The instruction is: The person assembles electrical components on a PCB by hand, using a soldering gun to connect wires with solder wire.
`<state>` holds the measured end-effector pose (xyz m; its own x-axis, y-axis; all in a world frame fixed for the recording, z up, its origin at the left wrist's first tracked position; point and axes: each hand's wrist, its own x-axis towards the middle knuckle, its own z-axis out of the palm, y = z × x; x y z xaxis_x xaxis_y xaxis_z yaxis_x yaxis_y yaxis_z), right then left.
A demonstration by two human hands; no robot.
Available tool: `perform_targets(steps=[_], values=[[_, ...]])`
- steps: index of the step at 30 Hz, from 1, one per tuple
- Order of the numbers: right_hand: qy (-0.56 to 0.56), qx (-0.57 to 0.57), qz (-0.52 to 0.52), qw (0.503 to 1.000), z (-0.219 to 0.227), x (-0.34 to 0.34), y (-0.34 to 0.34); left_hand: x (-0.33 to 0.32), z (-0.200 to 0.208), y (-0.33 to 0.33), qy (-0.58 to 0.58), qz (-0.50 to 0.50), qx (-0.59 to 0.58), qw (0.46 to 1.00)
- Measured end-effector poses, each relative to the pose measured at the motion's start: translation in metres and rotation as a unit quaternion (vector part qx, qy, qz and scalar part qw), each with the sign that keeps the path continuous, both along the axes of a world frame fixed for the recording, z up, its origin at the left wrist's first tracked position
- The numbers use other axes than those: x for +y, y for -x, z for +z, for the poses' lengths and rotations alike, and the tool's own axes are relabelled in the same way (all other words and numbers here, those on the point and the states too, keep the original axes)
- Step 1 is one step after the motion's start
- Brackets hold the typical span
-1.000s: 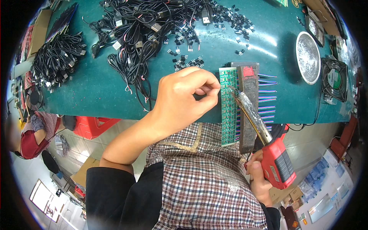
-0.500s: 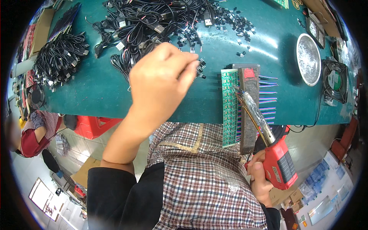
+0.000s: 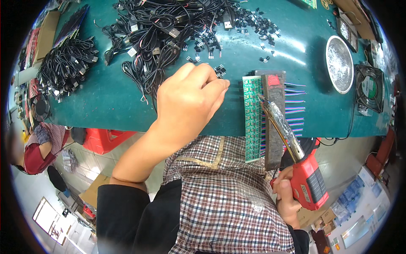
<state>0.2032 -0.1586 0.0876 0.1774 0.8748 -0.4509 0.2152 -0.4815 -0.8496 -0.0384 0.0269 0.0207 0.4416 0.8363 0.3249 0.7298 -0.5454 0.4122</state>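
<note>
My left hand (image 3: 192, 95) is over the table left of the green circuit board panel (image 3: 252, 122). Its thumb and fingertips are pinched together; what they hold, if anything, I cannot make out. My right hand (image 3: 287, 194) grips the handle of a red and black soldering gun (image 3: 309, 180). The gun's tip reaches up and left over the board panel, close to its surface. A dark heavy bar (image 3: 274, 127) lies along the panel's right side, and thin coloured wires (image 3: 295, 111) stick out beyond it. Small black connectors (image 3: 220, 71) lie just past my left fingers.
A heap of black USB cables (image 3: 165, 21) covers the far middle, with loose small connectors (image 3: 264, 27) beside it. Bundled cables (image 3: 67, 63) lie at left. A round metal dish (image 3: 339, 63) and a small fan (image 3: 369, 89) stand at right. Another person (image 3: 40, 148) sits at far left.
My left hand has moved right and nearer, toward the board panel, its fingers still pinched. My right hand and the soldering gun have hardly moved.
</note>
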Motion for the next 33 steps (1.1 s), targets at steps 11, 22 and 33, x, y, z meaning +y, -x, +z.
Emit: perform_targets(steps=[11, 22, 33], values=[[0.061, 0.023, -0.028, 0.997, 0.012, 0.001, -0.002, 0.002, -0.001, 0.000, 0.037, 0.000, -0.118, 0.992], [0.019, 0.000, -0.014, 1.000, 0.003, 0.000, 0.002, -0.016, -0.004, -0.011, 0.236, -0.046, -0.257, 0.936], [0.034, -0.022, 0.014, 0.999, -0.002, -0.008, -0.006, -0.015, -0.007, -0.015, 0.235, -0.043, -0.253, 0.938]])
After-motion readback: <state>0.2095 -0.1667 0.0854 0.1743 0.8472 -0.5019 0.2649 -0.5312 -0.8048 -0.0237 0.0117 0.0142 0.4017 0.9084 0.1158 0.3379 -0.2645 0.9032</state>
